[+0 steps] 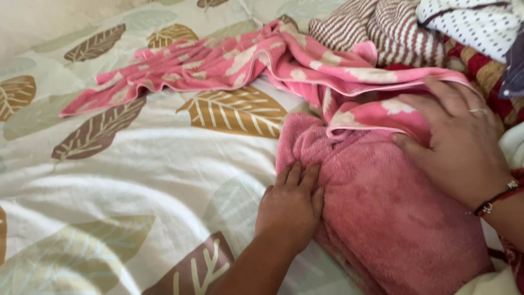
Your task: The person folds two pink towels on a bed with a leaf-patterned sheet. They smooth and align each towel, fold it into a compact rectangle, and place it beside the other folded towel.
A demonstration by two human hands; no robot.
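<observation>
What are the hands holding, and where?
Nothing is gripped. The left hand presses the pink towel's left edge; the right hand lies flat on top.

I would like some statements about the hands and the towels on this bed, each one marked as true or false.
1. The left hand presses on the left edge of the plain pink towel. True.
2. The right hand is lifted high in the air, away from all cloth. False: it lies flat on the pink towels, at the edge of the patterned pink towel.
3. The bedsheet has a pattern of large leaves. True.
4. The patterned pink towel is folded into a neat square. False: it lies spread out and crumpled across the sheet.
5. A striped cloth lies at the top of the picture, beyond the pink towels. True.
</observation>
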